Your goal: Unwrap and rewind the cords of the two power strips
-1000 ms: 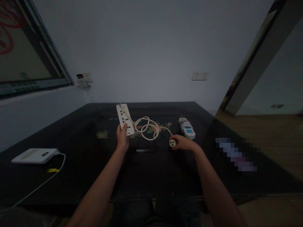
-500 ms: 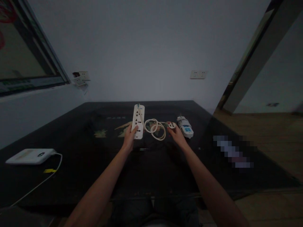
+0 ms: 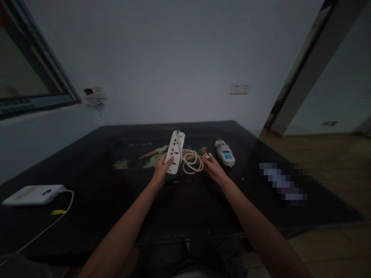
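Observation:
A white power strip (image 3: 176,148) with several sockets is gripped near its lower end by my left hand (image 3: 162,168), thumb on its face. It tilts slightly, its top leaning right. From its upper end runs a cream cord (image 3: 193,162), loosely coiled between my hands. My right hand (image 3: 215,168) is closed around the plug (image 3: 207,156) at the cord's other end, with its pins showing. Just right of that hand lies a second white strip-like device (image 3: 225,153) with a blue label and its cord wrapped around it.
The black table (image 3: 185,212) has a painted pattern. At the left lie a white power bank (image 3: 33,195) with a cable and a yellow tag (image 3: 58,212). A pixelated item (image 3: 282,181) lies at the right. Wall sockets (image 3: 240,88) are above the table's far edge.
The power strip has shifted right and tilted, its top leaning right. My right hand has drawn slightly left with the plug, and the cord coils sit closer together. The view has shifted slightly.

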`<action>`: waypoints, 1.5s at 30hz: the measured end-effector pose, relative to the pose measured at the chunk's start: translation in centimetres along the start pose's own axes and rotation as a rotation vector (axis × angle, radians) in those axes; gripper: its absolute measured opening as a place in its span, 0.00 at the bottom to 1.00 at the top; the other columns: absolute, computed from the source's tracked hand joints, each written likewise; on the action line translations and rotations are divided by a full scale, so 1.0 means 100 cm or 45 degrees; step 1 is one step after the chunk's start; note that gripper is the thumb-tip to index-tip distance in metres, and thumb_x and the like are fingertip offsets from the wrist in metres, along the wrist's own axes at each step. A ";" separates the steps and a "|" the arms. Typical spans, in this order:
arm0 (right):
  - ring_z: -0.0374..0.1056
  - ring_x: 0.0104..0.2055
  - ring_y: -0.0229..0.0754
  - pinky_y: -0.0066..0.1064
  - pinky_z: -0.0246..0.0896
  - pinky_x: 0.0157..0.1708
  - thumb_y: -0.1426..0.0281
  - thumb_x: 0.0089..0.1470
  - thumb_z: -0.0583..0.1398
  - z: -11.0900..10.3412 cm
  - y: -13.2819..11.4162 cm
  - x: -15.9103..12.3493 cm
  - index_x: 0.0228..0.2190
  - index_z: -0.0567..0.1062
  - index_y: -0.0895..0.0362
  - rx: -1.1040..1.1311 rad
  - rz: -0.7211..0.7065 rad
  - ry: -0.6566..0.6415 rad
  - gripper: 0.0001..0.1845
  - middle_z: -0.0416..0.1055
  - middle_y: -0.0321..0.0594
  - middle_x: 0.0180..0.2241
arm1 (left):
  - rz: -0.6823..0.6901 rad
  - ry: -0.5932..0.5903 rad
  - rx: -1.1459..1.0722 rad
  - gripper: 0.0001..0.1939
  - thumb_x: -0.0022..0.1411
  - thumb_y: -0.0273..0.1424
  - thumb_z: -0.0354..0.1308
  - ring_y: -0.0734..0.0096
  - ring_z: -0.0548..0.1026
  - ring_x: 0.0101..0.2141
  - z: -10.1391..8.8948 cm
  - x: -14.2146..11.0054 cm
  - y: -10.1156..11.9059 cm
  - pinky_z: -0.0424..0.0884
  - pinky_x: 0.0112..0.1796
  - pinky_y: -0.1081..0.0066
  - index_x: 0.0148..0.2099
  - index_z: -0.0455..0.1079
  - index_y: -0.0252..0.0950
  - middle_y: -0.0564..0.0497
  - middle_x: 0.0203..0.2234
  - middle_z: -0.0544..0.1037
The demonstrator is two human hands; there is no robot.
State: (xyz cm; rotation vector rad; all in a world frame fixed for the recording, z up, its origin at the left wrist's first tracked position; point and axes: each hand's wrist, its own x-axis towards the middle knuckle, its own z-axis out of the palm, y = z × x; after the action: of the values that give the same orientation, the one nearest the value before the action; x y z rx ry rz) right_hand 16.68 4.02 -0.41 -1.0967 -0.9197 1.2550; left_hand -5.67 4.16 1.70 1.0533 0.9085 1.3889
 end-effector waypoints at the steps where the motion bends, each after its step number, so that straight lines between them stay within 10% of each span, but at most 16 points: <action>1: 0.70 0.31 0.37 0.25 0.66 0.25 0.64 0.49 0.62 0.000 -0.001 0.000 0.48 0.66 0.47 0.019 -0.010 0.006 0.23 0.73 0.36 0.37 | 0.000 -0.002 0.003 0.19 0.48 0.36 0.67 0.65 0.78 0.25 0.000 0.000 0.001 0.71 0.21 0.74 0.43 0.71 0.34 0.44 0.33 0.80; 11: 0.59 0.20 0.31 0.25 0.59 0.20 0.68 0.33 0.67 -0.009 -0.020 0.004 0.35 0.69 0.53 0.099 -0.221 0.071 0.23 0.69 0.32 0.29 | -0.011 -0.024 0.035 0.19 0.49 0.35 0.67 0.64 0.78 0.24 -0.002 0.000 0.002 0.70 0.20 0.74 0.43 0.72 0.33 0.43 0.34 0.80; 25: 0.42 0.12 0.26 0.23 0.36 0.11 0.59 0.38 0.65 -0.026 -0.034 0.003 0.32 0.65 0.53 -0.091 -0.349 0.161 0.20 0.55 0.23 0.16 | 0.063 0.169 -0.041 0.17 0.51 0.34 0.65 0.67 0.77 0.24 -0.016 0.011 0.009 0.71 0.21 0.74 0.43 0.71 0.32 0.46 0.30 0.80; 45: 0.64 0.29 0.38 0.28 0.58 0.28 0.68 0.37 0.66 -0.019 -0.047 -0.010 0.29 0.73 0.56 -0.398 -0.607 0.077 0.12 0.70 0.35 0.28 | 0.280 0.327 -0.070 0.20 0.51 0.38 0.64 0.68 0.78 0.32 -0.017 0.011 0.021 0.73 0.31 0.72 0.45 0.69 0.34 0.46 0.38 0.78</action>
State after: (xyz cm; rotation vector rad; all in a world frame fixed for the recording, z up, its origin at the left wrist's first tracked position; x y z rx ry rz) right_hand 19.57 2.85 3.74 -1.0639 -1.2708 0.6985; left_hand -7.97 5.15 3.26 0.9691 0.9537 1.7527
